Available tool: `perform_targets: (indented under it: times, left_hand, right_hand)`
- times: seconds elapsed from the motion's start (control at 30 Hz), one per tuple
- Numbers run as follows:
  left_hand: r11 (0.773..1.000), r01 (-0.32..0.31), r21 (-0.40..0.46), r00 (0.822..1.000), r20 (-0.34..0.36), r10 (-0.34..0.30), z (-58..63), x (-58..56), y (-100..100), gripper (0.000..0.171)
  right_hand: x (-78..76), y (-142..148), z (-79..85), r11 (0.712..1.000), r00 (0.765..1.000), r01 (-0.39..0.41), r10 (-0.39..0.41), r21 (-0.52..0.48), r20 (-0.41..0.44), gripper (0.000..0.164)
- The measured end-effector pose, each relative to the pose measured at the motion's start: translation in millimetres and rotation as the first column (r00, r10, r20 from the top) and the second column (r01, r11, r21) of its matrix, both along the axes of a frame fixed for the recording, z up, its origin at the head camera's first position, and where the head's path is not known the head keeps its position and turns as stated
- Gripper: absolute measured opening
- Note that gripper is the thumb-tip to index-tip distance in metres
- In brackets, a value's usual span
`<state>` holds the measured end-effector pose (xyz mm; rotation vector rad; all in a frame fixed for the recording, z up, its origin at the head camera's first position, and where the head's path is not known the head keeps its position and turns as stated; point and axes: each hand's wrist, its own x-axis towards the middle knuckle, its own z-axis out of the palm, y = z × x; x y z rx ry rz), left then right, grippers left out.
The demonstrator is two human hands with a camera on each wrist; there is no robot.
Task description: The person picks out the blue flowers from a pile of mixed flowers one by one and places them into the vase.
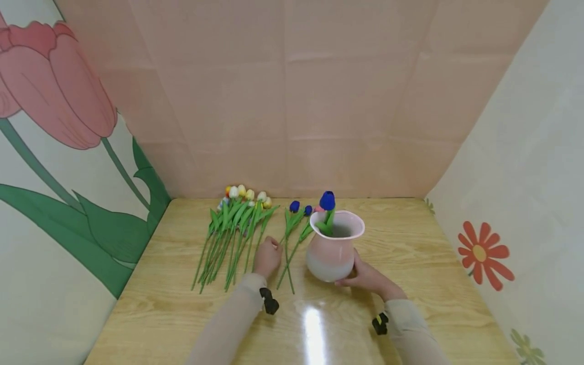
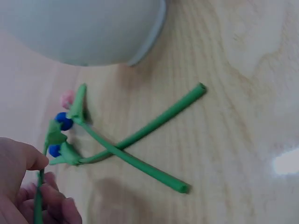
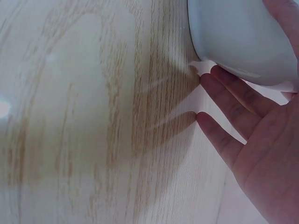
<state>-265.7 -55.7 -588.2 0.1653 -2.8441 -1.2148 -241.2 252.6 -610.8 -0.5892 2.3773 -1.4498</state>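
My left hand (image 1: 268, 257) pinches a thin green tulip stem (image 2: 38, 205) between thumb and fingers; which bloom belongs to it I cannot tell for sure. Two more tulip stems (image 2: 156, 120) lie crossed on the table beside that hand. Beyond them are blue tulip blooms (image 1: 294, 206) and a pink one (image 2: 67, 98). At the right, my right hand (image 1: 367, 278) holds the lower side of a pink-and-white vase (image 1: 329, 258), thumb on its side and fingers by its base (image 3: 247, 70). A blue tulip (image 1: 327, 201) stands in the vase, its lower stem hidden.
Left of my left hand lies a bunch of tulips (image 1: 237, 223) with white, yellow and orange blooms, stems toward me. The wooden table (image 1: 401, 228) meets a pink backdrop (image 1: 283, 126) at its far edge, with flower-printed walls (image 1: 524, 203) at both sides.
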Motion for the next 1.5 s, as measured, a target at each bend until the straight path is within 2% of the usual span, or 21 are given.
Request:
perform_targets:
  times: [0.27, 0.37, 0.47, 0.57, 0.67, 0.8, 0.87, 0.93, 1.03, 1.1, 1.2, 1.27, 1.4, 1.5]
  left_hand:
    - [0.995, 0.002, 0.101, 0.999, -0.044, 0.003, 30.0, 1.4, -2, 0.019]
    - [0.991, -0.006, 0.136, 0.992, -0.123, 0.023, 39.2, 1.7, -3, 0.019]
    - [0.983, -0.001, 0.183, 0.967, -0.251, 0.047, 50.2, 2.5, -4, 0.018]
    - [0.968, 0.039, 0.248, 0.925, -0.376, 0.059, 64.1, 4.0, -3, 0.017]
    - [0.946, 0.109, 0.304, 0.878, -0.475, 0.051, 79.7, 7.7, -3, 0.018]
    - [0.926, 0.197, 0.321, 0.806, -0.59, 0.033, 98.5, 15.1, 0, 0.022]
    - [0.924, 0.236, 0.299, 0.755, -0.656, 0.019, 105.0, 18.4, 2, 0.02]
    - [0.924, 0.276, 0.263, 0.694, -0.72, -0.002, 109.1, 21.4, 3, 0.016]
    - [0.929, 0.316, 0.194, 0.604, -0.796, -0.04, 109.7, 24.4, 6, 0.009]
    - [0.926, 0.341, 0.164, 0.567, -0.822, -0.063, 108.5, 26.6, 7, 0.007]
    - [0.919, 0.368, 0.144, 0.537, -0.84, -0.083, 106.6, 28.4, 9, 0.006]
    - [0.911, 0.386, 0.145, 0.526, -0.846, -0.088, 107.2, 29.6, 10, 0.006]
    - [0.902, 0.41, 0.138, 0.494, -0.864, -0.093, 108.9, 29.3, 11, 0.005]
    - [0.899, 0.418, 0.131, 0.484, -0.869, -0.099, 110.5, 30.2, 12, 0.006]
  right_hand:
    - [0.2, 0, 0.8, 1.0, 1.0, -0.009, 0.009, -0.017, -0.004, 0.114]
    - [0.0, 0, 0.7, 1.0, 1.0, -0.015, 0.015, -0.015, -0.003, 0.113]
    - [-0.4, 0, -0.2, 1.0, 1.0, -0.014, 0.014, -0.013, -0.003, 0.113]
    - [-0.6, 1, -1.0, 1.0, 1.0, -0.011, 0.011, -0.01, -0.003, 0.113]
    - [-0.4, 1, -0.5, 1.0, 1.0, -0.013, 0.013, -0.003, 0.0, 0.114]
    - [-0.6, 1, 1.3, 1.0, 0.999, -0.028, 0.028, -0.008, 0.015, 0.113]
    - [-1.1, 1, 1.5, 0.999, 0.999, -0.034, 0.034, -0.016, 0.022, 0.112]
    - [-1.1, 0, 2.2, 0.999, 0.999, -0.036, 0.036, -0.02, 0.019, 0.112]
    - [-0.8, 0, 2.0, 1.0, 1.0, -0.026, 0.026, -0.017, -0.001, 0.112]
    - [-0.2, 0, 2.1, 1.0, 1.0, -0.018, 0.017, -0.015, -0.015, 0.113]
    - [-0.3, 1, 0.6, 1.0, 1.0, -0.013, 0.013, -0.014, -0.018, 0.113]
    - [-0.1, 1, 0.4, 1.0, 1.0, -0.013, 0.013, -0.013, -0.014, 0.113]
    - [1.4, 0, 1.6, 1.0, 1.0, -0.005, 0.005, -0.015, -0.008, 0.113]
    - [3.6, 1, 3.4, 1.0, 1.0, 0.012, -0.012, -0.004, -0.012, 0.112]
